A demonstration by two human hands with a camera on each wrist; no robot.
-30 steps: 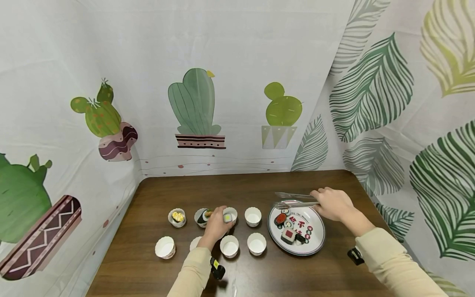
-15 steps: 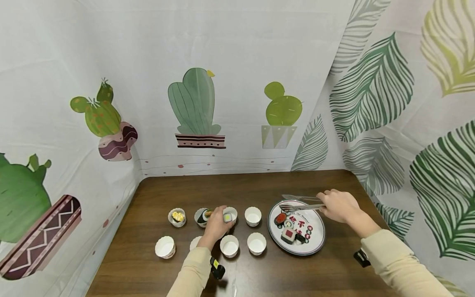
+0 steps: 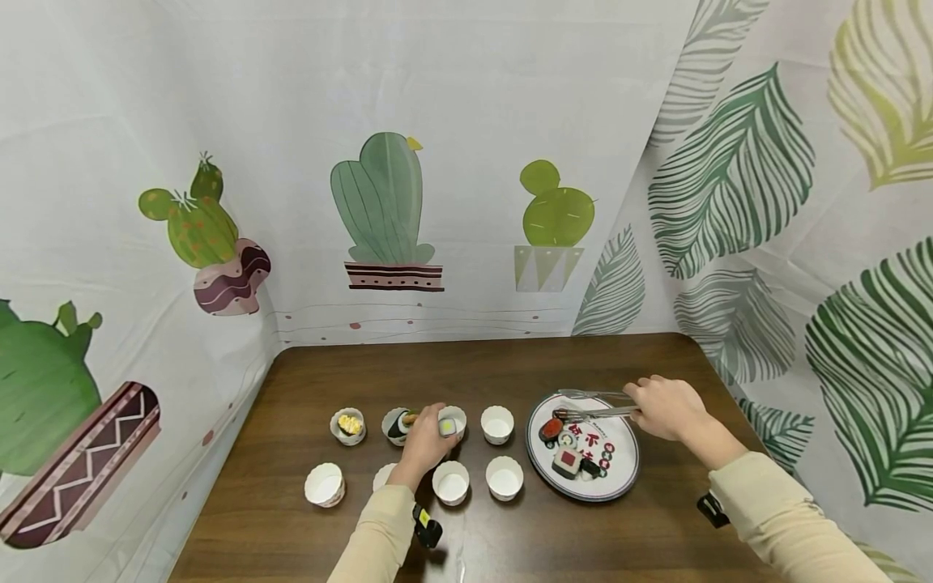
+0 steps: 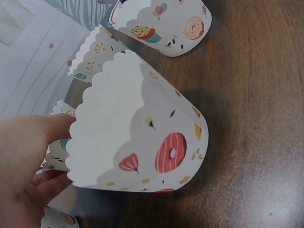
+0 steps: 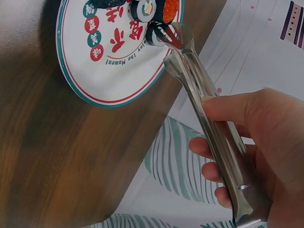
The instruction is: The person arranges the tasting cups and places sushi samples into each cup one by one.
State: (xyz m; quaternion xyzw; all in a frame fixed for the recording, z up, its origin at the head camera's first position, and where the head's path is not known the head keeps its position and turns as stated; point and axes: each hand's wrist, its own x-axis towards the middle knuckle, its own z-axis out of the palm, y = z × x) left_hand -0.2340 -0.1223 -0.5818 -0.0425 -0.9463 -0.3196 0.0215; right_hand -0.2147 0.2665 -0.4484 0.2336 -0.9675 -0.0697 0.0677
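Note:
My right hand (image 3: 666, 407) grips a pair of metal tongs (image 3: 601, 412), their tips spread over the far side of a round plate (image 3: 619, 465). In the right wrist view, the tips are at a dark-wrapped sushi roll (image 5: 156, 34) at the plate's edge; contact is unclear. Toy sushi sits on the plate, including a red-topped piece (image 3: 551, 429) and a white block with a red square (image 3: 566, 461). My left hand (image 3: 424, 445) pinches a paper cup (image 3: 455, 414) in the back row, which holds a piece with a yellow-green top (image 3: 447, 427). Its fingers partly hide the cup.
Several white paper cups stand in two rows left of the plate. One back cup holds a yellow-topped piece (image 3: 350, 425), another a dark-wrapped piece (image 3: 398, 425). A cup (image 4: 137, 128) in the left wrist view blocks much of that hand. Patterned cloth hangs behind the table (image 3: 306, 559).
My right hand has shifted slightly right, and the tongs' tips have moved right and down toward the plate. The left hand and the cups have stayed put.

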